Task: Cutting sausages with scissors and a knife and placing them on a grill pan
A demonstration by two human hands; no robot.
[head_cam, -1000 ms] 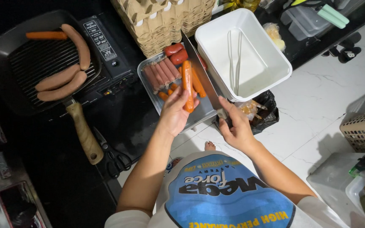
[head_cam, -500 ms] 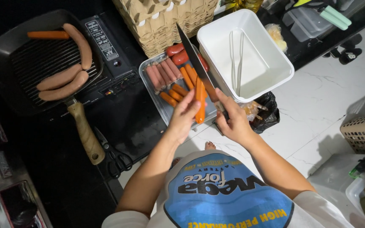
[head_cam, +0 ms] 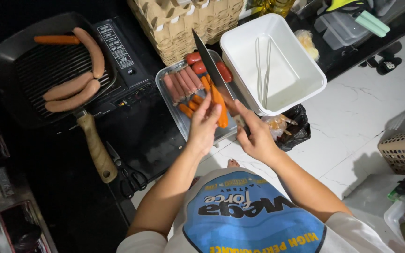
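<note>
My left hand point(head_cam: 203, 127) holds an orange sausage point(head_cam: 219, 106) by its near end, over a clear tray point(head_cam: 176, 115) of several pink, orange and red sausages. My right hand point(head_cam: 255, 135) grips the handle of a long dark kitchen knife point(head_cam: 209, 63). The blade points away from me and lies along the held sausage, touching its right side. Both hands are close together at the tray's near right corner.
A black grill pan point(head_cam: 5, 89) with a wooden handle holds several sausages on a portable stove point(head_cam: 120, 51) at the left. Scissors point(head_cam: 127, 173) lie near the handle. A white tub point(head_cam: 305, 70) with metal tongs point(head_cam: 263, 65) sits right of the tray; egg cartons point(head_cam: 179, 23) stand behind.
My left hand shifted the orange sausage to the right and down over the tray. The knife in my right hand swung up and now lies along that sausage.
</note>
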